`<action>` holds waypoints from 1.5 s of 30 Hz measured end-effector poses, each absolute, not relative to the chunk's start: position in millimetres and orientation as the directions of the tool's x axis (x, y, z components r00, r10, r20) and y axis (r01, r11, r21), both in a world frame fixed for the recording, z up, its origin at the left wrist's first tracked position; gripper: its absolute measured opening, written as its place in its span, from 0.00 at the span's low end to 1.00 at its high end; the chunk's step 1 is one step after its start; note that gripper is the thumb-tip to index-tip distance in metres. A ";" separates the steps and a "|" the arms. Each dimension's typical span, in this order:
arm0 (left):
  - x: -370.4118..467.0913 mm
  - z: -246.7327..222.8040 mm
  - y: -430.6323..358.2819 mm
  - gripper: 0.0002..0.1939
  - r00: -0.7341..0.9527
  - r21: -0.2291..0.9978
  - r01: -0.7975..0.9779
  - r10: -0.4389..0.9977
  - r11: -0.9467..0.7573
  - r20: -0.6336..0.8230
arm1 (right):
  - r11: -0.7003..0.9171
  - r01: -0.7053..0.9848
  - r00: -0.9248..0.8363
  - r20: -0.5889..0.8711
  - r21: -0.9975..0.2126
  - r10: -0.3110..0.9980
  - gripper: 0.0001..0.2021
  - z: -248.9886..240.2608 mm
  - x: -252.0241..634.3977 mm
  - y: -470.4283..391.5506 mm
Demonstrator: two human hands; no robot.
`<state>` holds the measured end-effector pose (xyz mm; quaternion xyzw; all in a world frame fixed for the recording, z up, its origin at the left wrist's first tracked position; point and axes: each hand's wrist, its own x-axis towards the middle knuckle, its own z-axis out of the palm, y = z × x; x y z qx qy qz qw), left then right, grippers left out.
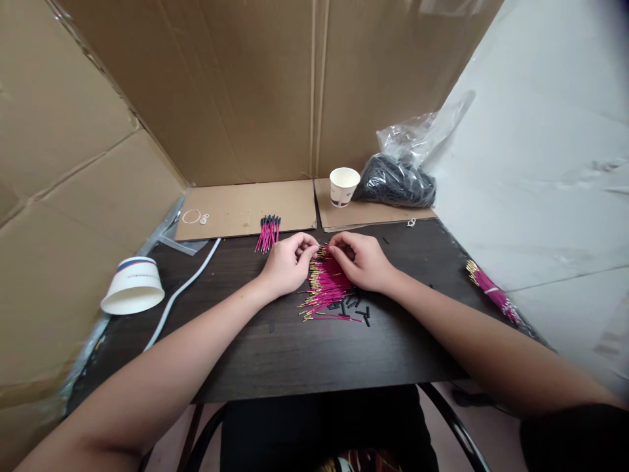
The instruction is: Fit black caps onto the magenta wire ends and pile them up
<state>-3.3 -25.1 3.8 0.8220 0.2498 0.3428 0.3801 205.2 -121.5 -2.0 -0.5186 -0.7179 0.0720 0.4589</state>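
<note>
My left hand (291, 263) and my right hand (362, 261) meet over a pile of short magenta wires (330, 280) with gold-coloured metal ends. Thumb and fingers are pinched together on both hands, their tips a small gap apart at the pile's far end. Whatever sits in either pinch is too small to make out. Several short black sleeves (350, 301) lie loose by the pile's near right side. Left of my left hand, a small group of magenta wires with black sleeves on their far ends (268, 232) rests partly on the cardboard.
A white paper cup (344, 187) stands beside a clear bag of black pieces (398, 182) at the back. Another paper cup (132, 286) is at left, near a grey cable (183, 288). A banded wire bundle (493, 292) lies at the right edge. Cardboard walls (221, 92) enclose the table.
</note>
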 end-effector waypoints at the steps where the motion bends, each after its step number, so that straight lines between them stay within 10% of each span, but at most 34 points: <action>1: -3.4 3.8 -25.4 0.07 0.639 0.790 0.151 0.668 -0.595 0.381 | 0.452 0.679 -0.042 0.584 -0.579 0.811 0.05 -1.7 205.3 -121.6; 45: -3.7 4.9 -28.0 0.06 0.636 0.722 0.118 0.610 -0.682 0.472 | 0.437 0.678 -0.036 0.568 -0.590 0.823 0.06 1.6 202.7 -124.4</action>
